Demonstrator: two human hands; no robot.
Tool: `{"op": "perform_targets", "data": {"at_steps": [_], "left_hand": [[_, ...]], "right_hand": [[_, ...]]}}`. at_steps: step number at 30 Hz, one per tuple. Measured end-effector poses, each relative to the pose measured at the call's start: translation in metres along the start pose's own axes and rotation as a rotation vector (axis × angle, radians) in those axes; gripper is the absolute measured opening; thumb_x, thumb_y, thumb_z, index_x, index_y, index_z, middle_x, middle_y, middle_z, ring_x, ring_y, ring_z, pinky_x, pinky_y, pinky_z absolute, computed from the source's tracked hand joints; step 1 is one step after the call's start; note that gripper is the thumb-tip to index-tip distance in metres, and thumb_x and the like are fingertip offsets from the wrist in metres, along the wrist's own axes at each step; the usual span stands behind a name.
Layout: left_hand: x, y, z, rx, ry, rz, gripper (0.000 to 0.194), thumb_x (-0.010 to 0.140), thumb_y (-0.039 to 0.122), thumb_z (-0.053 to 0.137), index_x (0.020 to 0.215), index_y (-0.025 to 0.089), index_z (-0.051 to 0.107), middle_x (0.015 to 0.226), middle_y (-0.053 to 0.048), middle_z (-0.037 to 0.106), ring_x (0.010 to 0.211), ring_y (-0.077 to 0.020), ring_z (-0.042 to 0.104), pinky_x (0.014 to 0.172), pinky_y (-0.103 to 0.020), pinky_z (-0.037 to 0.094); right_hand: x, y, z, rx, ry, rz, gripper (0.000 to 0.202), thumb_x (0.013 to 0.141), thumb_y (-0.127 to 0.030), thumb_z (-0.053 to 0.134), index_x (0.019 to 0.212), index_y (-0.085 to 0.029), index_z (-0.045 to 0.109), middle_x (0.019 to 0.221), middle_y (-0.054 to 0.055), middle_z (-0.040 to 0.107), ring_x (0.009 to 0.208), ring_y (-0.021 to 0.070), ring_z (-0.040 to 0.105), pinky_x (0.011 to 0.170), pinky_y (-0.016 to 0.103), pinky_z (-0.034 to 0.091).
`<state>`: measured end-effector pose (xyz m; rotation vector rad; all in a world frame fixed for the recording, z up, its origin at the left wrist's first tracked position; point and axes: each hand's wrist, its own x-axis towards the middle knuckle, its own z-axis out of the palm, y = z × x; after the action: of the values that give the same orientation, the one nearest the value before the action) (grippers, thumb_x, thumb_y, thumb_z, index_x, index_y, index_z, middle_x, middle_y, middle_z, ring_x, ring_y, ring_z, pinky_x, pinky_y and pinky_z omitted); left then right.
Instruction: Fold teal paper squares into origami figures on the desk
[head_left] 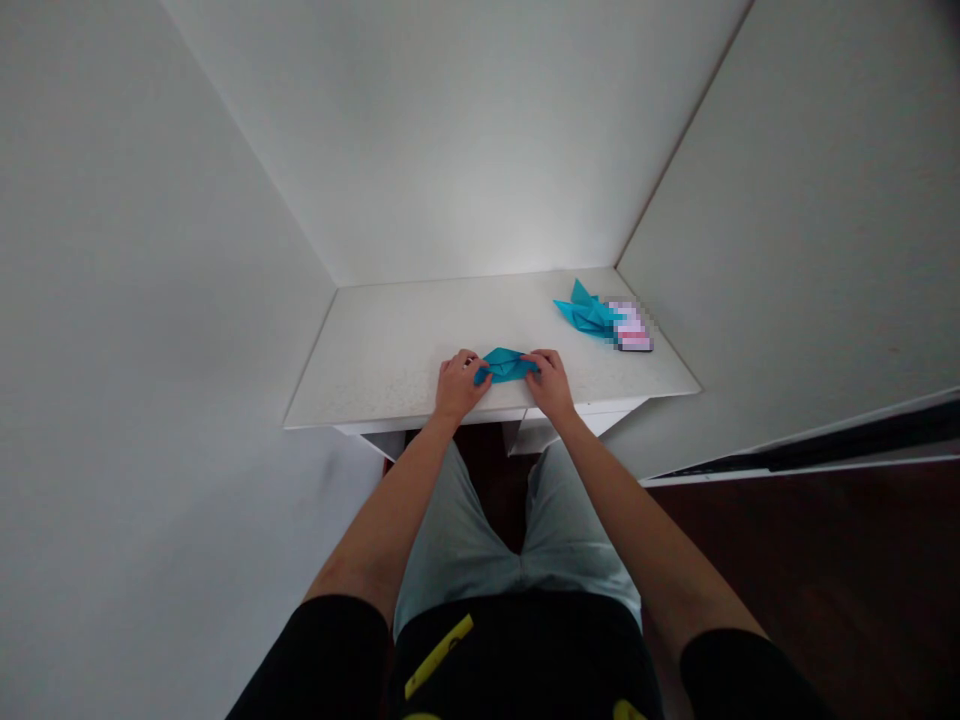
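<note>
A blue piece of folded paper [506,364] lies near the front edge of the white desk [390,345], between my two hands. My left hand [459,383] pinches its left end, with a ring showing on one finger. At the right end, the fingers of my right hand [550,381] close on the paper. Creases and a raised middle fold show on the sheet. Parts of both ends are hidden under my fingers.
Toward the back right of the desk sits a blue folded paper figure [589,312] with pointed tips. Beside it lies a phone-like object [631,328], its screen blurred. White walls enclose the desk at the back and both sides. A drawer front [536,432] shows below the desktop.
</note>
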<state>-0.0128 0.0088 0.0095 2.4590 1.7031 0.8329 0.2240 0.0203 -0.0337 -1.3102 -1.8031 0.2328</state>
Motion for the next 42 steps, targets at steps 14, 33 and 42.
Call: {"op": "perform_targets", "data": {"at_steps": [14,33,42], "left_hand": [[0.002,-0.001,0.004,0.036,-0.077,0.107,0.036,0.101,0.022,0.068,0.136,0.027,0.072,0.147,-0.011,0.067,0.124,-0.0264,0.070,0.103,-0.041,0.056],[0.001,0.001,0.003,-0.003,-0.088,0.121,0.026,0.103,0.016,0.063,0.125,0.024,0.074,0.136,-0.010,0.072,0.117,-0.0246,0.073,0.098,-0.039,0.060],[-0.003,-0.006,0.011,-0.060,-0.073,0.105,0.044,0.105,0.028,0.066,0.148,0.022,0.060,0.149,-0.012,0.063,0.119,-0.0238,0.073,0.101,-0.036,0.062]], "right_hand": [[-0.001,-0.005,0.005,-0.139,-0.053,0.053,0.048,0.093,-0.014,0.050,0.133,-0.022,0.075,0.126,0.016,0.060,0.114,0.0322,0.057,0.108,0.053,0.052],[-0.003,-0.020,-0.005,-0.186,-0.104,-0.027,0.037,0.094,-0.013,0.054,0.120,-0.024,0.078,0.129,0.016,0.055,0.116,0.0330,0.051,0.109,0.055,0.047],[0.026,-0.042,-0.022,-0.400,-0.200,-0.216,0.031,0.097,-0.024,0.064,0.126,-0.024,0.075,0.134,0.017,0.066,0.120,0.0367,0.050,0.106,0.054,0.037]]}}
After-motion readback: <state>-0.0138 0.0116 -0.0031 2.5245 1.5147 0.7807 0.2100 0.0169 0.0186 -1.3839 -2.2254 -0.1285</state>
